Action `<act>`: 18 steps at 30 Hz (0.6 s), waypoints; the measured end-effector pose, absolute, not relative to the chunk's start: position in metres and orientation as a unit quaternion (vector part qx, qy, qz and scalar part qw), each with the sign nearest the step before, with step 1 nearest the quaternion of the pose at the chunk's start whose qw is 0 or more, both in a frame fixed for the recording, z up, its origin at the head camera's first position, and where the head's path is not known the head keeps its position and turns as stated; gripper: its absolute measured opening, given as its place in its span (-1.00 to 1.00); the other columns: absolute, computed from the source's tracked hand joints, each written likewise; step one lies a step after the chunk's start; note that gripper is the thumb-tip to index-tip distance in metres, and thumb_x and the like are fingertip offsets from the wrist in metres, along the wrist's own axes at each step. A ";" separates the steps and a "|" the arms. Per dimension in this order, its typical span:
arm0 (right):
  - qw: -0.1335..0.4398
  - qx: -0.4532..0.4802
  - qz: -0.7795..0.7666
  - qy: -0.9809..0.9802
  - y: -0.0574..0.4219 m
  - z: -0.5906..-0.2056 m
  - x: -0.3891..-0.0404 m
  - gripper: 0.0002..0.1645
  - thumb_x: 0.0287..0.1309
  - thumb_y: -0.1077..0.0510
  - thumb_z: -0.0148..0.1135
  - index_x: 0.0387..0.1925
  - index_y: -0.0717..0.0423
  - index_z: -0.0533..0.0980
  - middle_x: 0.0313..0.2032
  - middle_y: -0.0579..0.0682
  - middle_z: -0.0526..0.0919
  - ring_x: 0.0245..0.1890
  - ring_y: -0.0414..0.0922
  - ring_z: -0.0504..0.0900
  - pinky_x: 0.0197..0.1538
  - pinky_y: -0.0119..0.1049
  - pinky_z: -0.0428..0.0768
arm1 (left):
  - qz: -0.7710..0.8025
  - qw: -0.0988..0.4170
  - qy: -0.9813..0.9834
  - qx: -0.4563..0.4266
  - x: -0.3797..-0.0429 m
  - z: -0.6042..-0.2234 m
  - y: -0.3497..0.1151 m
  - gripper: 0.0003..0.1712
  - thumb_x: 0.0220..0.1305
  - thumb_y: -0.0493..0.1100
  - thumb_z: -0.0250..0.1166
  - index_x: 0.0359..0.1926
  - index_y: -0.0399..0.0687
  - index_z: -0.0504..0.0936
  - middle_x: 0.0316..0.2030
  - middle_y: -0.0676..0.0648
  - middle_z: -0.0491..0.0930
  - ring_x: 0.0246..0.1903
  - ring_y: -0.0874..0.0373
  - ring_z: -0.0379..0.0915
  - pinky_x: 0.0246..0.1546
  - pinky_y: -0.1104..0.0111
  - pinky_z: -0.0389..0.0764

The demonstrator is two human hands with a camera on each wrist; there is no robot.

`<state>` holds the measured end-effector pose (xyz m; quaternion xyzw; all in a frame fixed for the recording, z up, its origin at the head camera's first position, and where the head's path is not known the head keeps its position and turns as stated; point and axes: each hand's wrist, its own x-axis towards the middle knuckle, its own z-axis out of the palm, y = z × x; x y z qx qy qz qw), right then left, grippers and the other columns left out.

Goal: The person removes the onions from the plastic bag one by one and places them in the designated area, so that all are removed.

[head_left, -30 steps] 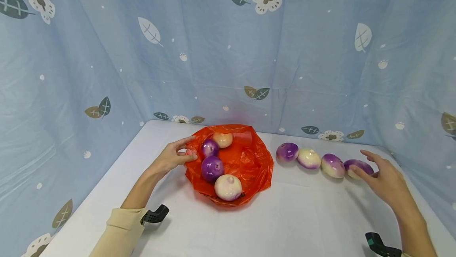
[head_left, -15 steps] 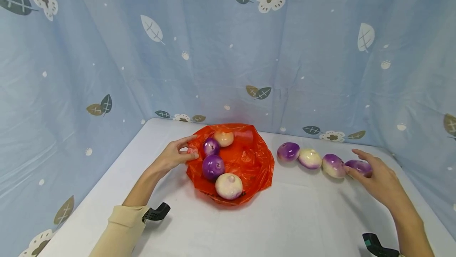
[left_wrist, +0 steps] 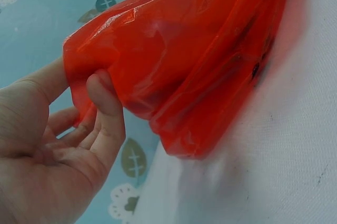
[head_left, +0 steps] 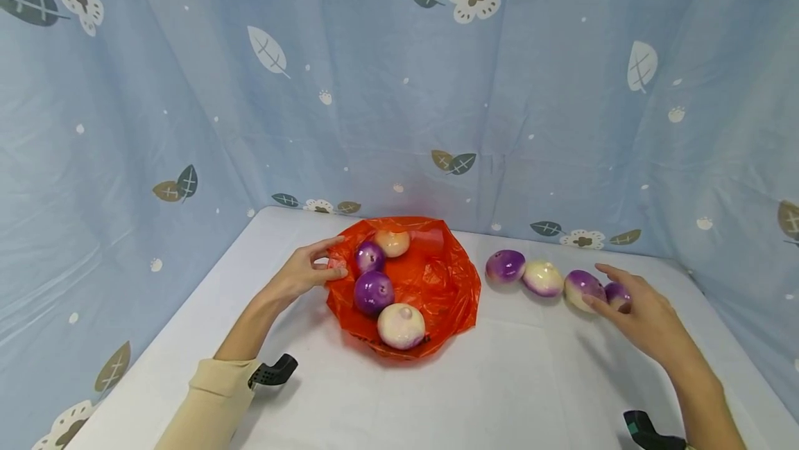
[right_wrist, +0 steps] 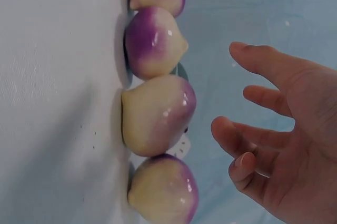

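Left hand (head_left: 304,273) pinches the rim of a crinkled red plastic bag (head_left: 444,290) near the desk's (head_left: 499,387) far edge; glossy round turnips (head_left: 374,292) inside. Right hand (head_left: 652,315), fingers spread, just beside a row of four smooth purple-and-cream turnips (head_left: 542,279), far right corner side.

The plastic bag (head_left: 432,285) is translucent orange-red with black marks. Inside it, the 12 o'clock bulb (head_left: 392,245) looks peach, the 10 o'clock bulb (head_left: 370,257) and the 9 o'clock bulb (head_left: 373,293) deep purple, the 6 o'clock bulb (head_left: 401,326) cream with a purple-tinged edge. At the bag's 3 o'clock, the 4 bulbs (head_left: 544,278) in a row blend cream and purple. The 8 o'clock sleeve (head_left: 209,398) is beige; the tablecloth (head_left: 499,381) white; the 12 o'clock curtain (head_left: 368,110) pale blue — printed with white brown-centred flowers, white paw prints, and green, olive and white leaves.
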<state>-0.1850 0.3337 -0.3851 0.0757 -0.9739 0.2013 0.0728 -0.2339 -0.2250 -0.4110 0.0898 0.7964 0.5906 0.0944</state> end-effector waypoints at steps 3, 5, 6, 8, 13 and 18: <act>0.101 0.093 0.193 -0.971 0.328 -0.385 -0.183 -0.16 0.17 -0.18 0.33 0.34 0.17 0.33 -0.07 0.38 0.52 -0.22 0.17 0.50 -0.25 0.20 0.59 | 0.588 0.094 0.798 0.090 -0.234 -0.411 -0.224 -0.18 0.20 -0.11 0.41 0.45 0.04 0.29 0.23 -0.31 0.43 -0.11 0.05 0.65 -0.16 0.29 0.72; 0.120 0.105 0.193 -0.968 0.323 -0.384 -0.182 -0.20 0.15 -0.15 0.35 0.31 0.16 0.37 -0.20 0.28 0.54 -0.33 0.06 0.48 -0.35 -0.05 0.54 | 0.588 0.096 0.798 0.088 -0.235 -0.412 -0.225 -0.19 0.20 -0.11 0.41 0.45 0.05 0.29 0.24 -0.30 0.42 -0.10 0.04 0.65 -0.15 0.28 0.72; 0.125 0.110 0.191 -0.967 0.321 -0.384 -0.182 -0.21 0.14 -0.15 0.36 0.30 0.15 0.38 -0.23 0.25 0.53 -0.36 -0.01 0.45 -0.39 -0.17 0.48 | 0.588 0.097 0.798 0.086 -0.235 -0.412 -0.225 -0.19 0.21 -0.11 0.40 0.45 0.07 0.29 0.27 -0.29 0.40 -0.08 0.03 0.65 -0.13 0.27 0.72; 0.136 0.122 0.194 -0.964 0.317 -0.384 -0.181 -0.24 0.12 -0.11 0.39 0.27 0.13 0.40 -0.25 0.22 0.54 -0.40 -0.08 0.42 -0.43 -0.33 0.37 | 0.588 0.099 0.799 0.082 -0.235 -0.412 -0.225 -0.18 0.21 -0.11 0.40 0.45 0.08 0.28 0.32 -0.28 0.35 -0.05 0.02 0.65 -0.11 0.26 0.72; 0.111 0.127 0.196 -0.966 0.308 -0.382 -0.179 -0.24 0.15 -0.14 0.36 0.30 0.08 0.37 -0.02 0.35 0.54 -0.41 -0.08 0.48 -0.46 -0.33 0.46 | 0.591 0.097 0.797 0.082 -0.235 -0.412 -0.226 -0.18 0.20 -0.14 0.40 0.45 0.08 0.28 0.20 -0.29 0.44 -0.10 0.08 0.67 -0.13 0.31 0.71; 0.094 0.121 0.188 -0.970 0.297 -0.381 -0.177 -0.20 0.17 -0.22 0.32 0.33 0.05 0.35 0.06 0.35 0.51 -0.48 -0.16 0.50 -0.49 -0.33 0.48 | 0.592 0.095 0.796 0.084 -0.236 -0.413 -0.226 -0.19 0.20 -0.15 0.41 0.44 0.06 0.29 -0.06 -0.26 0.53 -0.22 0.13 0.66 -0.21 0.35 0.71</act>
